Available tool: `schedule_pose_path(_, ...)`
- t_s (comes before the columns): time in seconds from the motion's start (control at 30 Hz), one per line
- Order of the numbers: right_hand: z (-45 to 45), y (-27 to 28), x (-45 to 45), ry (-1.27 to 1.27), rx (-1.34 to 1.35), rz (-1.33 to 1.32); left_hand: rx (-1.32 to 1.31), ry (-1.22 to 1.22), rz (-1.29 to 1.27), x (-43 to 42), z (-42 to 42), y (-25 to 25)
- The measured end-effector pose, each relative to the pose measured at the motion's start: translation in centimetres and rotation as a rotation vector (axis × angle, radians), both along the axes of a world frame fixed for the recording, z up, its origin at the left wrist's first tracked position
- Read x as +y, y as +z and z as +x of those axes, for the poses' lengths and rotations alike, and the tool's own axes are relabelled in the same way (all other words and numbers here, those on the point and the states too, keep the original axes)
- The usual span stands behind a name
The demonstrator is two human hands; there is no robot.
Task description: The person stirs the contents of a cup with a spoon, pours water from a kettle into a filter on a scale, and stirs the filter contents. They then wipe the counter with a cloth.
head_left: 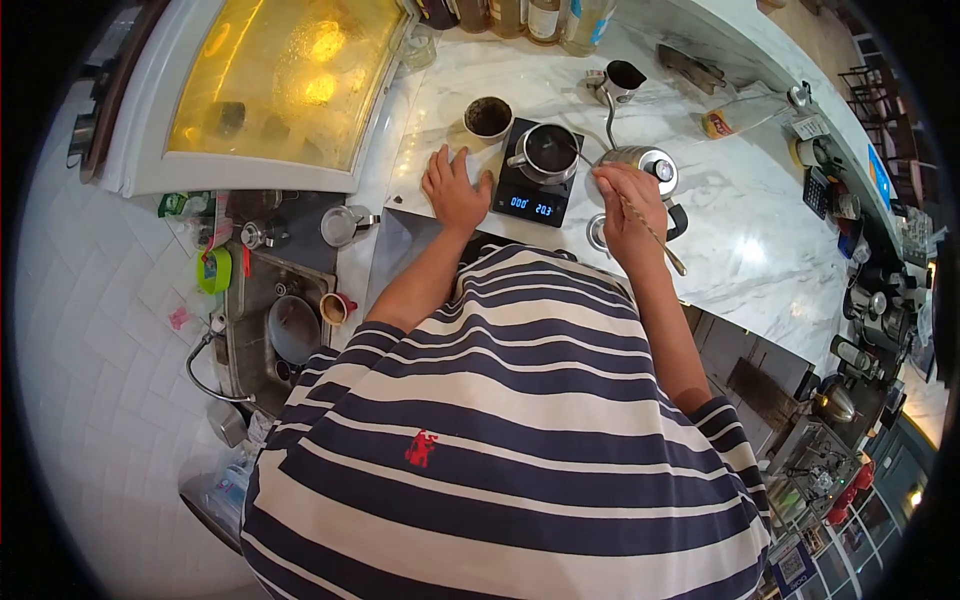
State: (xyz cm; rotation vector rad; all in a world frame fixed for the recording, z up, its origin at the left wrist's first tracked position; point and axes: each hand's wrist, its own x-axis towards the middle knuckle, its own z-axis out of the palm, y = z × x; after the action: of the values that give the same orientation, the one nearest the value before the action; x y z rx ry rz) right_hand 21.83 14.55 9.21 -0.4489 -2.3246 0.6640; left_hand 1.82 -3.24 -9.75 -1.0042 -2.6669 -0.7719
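A long bar spoon with a twisted handle (655, 235) is pinched in my right hand (630, 208). Its far end reaches down into a metal cup (545, 177) with a side handle and dark contents. That cup stands on a black digital scale (530, 206), whose lit display seems to read 0:00 and 20.3. Flat on the marble counter, fingers spread, lies my left hand (460, 192), left of the scale and holding nothing. Just beyond it is a cup (488, 119) with dark grounds inside. A gooseneck kettle (640, 158) sits close behind my right hand, partly hidden by it.
A dark-mouthed metal pitcher (620, 84) and several bottles (545, 20) stand at the back. A glass-fronted, yellow-lit cabinet (140, 150) rises at the left, above a sink (250, 345). A crumpled plastic packet (718, 124) lies right on the marble counter (740, 200).
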Motion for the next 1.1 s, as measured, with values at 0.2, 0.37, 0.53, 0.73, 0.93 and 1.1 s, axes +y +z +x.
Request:
schedule_pose_path(0.2,0.7,0.4,0.7,0.097,-0.015,0.016,-0.011,0.009,-0.045,0.3,0.0,0.5)
schedule_pose_path(0.37,-1.1,1.1,1.2,0.075,-0.031,-0.018,-0.081,0.083,-0.146,0.5,0.0,0.9)
schedule_pose_path(0.53,-0.8,2.3,2.0,0.09,-0.064,-0.023,-0.108,0.125,-0.147,1.1,-1.2,0.9)
schedule_pose_path(0.73,-1.8,2.0,2.1,0.143,-0.06,-0.007,-0.107,0.136,-0.177,1.6,-2.2,0.7)
schedule_pose_path(0.93,-1.0,2.5,2.1,0.093,-0.081,-0.067,-0.105,0.127,-0.176,1.7,-2.3,1.0)
schedule_pose_path(1.1,-1.6,2.0,1.3,0.089,-0.072,-0.044,-0.089,0.123,-0.179,1.5,-2.4,0.7)
